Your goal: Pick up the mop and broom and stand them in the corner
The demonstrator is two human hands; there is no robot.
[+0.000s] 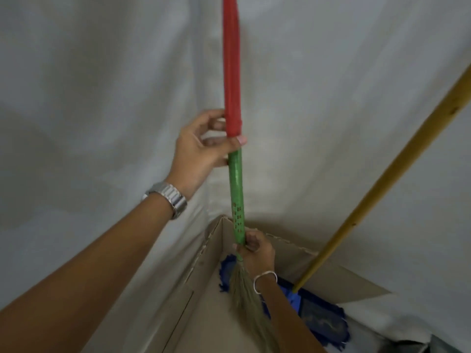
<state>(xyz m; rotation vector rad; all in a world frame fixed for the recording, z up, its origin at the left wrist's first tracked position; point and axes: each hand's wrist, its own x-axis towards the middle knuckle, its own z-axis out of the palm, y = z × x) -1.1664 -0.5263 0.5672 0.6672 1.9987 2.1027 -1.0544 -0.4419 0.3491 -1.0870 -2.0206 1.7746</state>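
The broom [235, 189] is held nearly upright, straight in front of the corner where the two white-draped walls [89, 85] meet, and both hands are on it. The left hand [201, 151] pinches the handle between thumb and fingers just where the red upper sleeve gives way to the green lower one, a light hold that seems meant to steer the top. The right hand [256, 249] is closed around the bottom of the green section, right above the grass bristles, which hang down toward the near floor; that low grip likely carries the weight and sets where the foot lands. The mop [387, 174] already leans in place to the right, its wooden pole slanting up and rightward against the drape while its blue head rests on the floor near the right wrist. Cardboard sheets [219, 250] line the base of the corner, folded up against both walls. The mop's blue fringe spreads into the corner directly behind the bristles, so the broom's brush may snag or settle on it, and the crossing pole narrows the room on the right.
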